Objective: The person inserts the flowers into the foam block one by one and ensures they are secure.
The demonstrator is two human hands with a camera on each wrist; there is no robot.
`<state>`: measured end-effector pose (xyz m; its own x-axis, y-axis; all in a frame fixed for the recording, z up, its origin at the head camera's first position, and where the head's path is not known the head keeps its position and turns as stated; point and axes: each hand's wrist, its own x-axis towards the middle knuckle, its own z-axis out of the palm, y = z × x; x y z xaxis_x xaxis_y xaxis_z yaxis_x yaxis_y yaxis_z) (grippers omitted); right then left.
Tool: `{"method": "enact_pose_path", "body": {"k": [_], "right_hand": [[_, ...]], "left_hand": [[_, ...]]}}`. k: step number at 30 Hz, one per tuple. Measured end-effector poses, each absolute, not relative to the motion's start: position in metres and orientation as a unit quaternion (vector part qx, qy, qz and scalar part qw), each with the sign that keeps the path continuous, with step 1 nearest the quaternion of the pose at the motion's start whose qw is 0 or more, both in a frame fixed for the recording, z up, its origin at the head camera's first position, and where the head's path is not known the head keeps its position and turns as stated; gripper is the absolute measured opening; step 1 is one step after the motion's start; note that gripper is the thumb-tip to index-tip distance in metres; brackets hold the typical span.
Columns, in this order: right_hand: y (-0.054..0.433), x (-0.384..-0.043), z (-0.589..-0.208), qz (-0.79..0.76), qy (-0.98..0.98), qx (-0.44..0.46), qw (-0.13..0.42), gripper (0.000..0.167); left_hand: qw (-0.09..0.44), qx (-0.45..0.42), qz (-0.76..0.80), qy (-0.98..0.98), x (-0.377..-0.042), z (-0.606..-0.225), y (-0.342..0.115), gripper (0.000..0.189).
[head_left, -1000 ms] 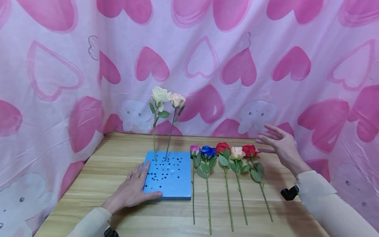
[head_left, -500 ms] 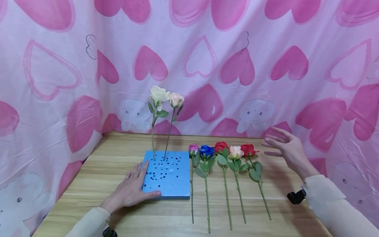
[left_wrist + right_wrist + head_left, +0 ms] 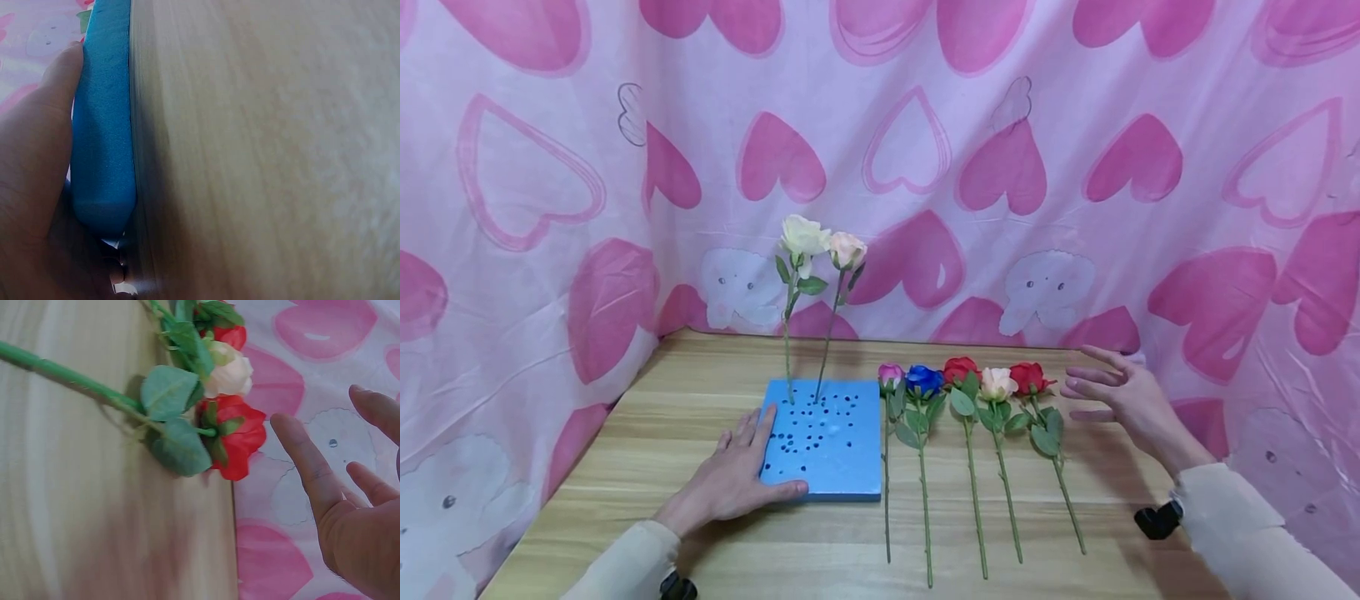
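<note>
My left hand rests at the left side of a blue foam block dotted with holes, its thumb over the front edge. In the left wrist view the thumb lies along the block's side. A white rose and a pale pink rose stand upright in the block. My right hand hovers with spread fingers and holds nothing, just right of the rightmost red rose. The right wrist view shows that red bloom beside the fingertips.
Left of that red rose, a peach rose, another red rose, a blue rose and a magenta rose lie in a row on the wooden table, stems toward me. A heart-patterned pink curtain hangs behind.
My right hand has shifted slightly right, then lowered toward the table beside the red rose. The left hand and the foam block have kept their place.
</note>
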<state>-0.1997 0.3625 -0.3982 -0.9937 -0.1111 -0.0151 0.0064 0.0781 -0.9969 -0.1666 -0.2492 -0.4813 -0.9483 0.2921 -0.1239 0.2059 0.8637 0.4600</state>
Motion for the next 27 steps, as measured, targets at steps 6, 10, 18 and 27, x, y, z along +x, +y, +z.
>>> {"method": "enact_pose_path", "body": {"k": [6, 10, 18, 27], "right_hand": [[0.366, -0.193, -0.413, -0.602, 0.796, 0.001, 0.068, 0.086], [0.365, -0.189, -0.425, -0.589, 0.803, 0.009, 0.087, 0.091], [0.363, -0.181, -0.444, -0.613, 0.780, 0.032, 0.122, 0.090], [0.360, -0.180, -0.454, -0.596, 0.786, 0.043, 0.157, 0.092]], "left_hand": [[0.090, 0.132, 0.225, 0.961, -0.167, -0.481, -0.249, 0.145], [0.086, 0.134, 0.225, 0.961, -0.167, -0.481, -0.250, 0.145], [0.097, 0.133, 0.224, 0.961, -0.166, -0.482, -0.248, 0.145], [0.099, 0.129, 0.221, 0.962, -0.168, -0.481, -0.249, 0.145]]}}
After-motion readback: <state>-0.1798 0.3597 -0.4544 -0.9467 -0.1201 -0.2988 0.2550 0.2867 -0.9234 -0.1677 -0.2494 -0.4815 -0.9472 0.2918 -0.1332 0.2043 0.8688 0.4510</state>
